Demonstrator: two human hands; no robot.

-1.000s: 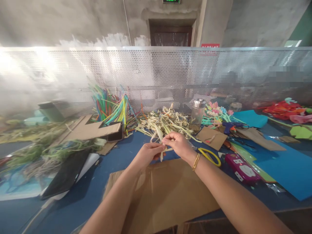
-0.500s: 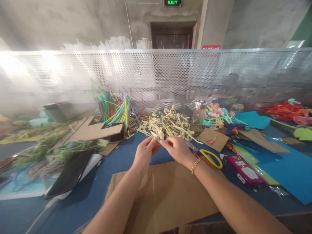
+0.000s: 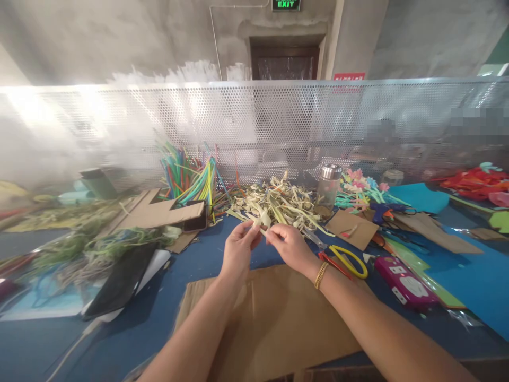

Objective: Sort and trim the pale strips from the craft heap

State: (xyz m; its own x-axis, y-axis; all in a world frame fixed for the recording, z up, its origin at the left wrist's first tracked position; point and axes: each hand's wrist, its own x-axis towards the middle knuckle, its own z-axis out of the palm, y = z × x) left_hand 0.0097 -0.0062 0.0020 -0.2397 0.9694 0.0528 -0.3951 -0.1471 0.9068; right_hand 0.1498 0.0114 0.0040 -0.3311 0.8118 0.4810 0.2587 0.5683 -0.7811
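Observation:
My left hand (image 3: 237, 249) and my right hand (image 3: 293, 248) meet above the table, fingertips a short gap apart. Both pinch a pale cream husk-like strip (image 3: 263, 218), its small folded part standing up between them. Right behind it spreads a heap of similar pale curled strips (image 3: 286, 199), so the piece's edges are hard to tell from the heap. Under my forearms lies a brown cardboard sheet (image 3: 278, 313). Scissors with yellow and red handles (image 3: 350, 260) rest beside my right wrist, which wears a gold bracelet.
Bundled colourful stems (image 3: 189, 178) stand at the back left, near cut cardboard (image 3: 159, 215) and a phone (image 3: 194, 216). A glass bottle (image 3: 328, 191) is behind the heap. To the right lie a magenta box (image 3: 405, 281) and blue sheets (image 3: 473, 265). A perforated metal screen (image 3: 230, 116) closes off the back.
The view has shifted slightly, moving everything a little to the right. Both hands keep their pinch; the pale folded piece shows a bit more between the fingertips.

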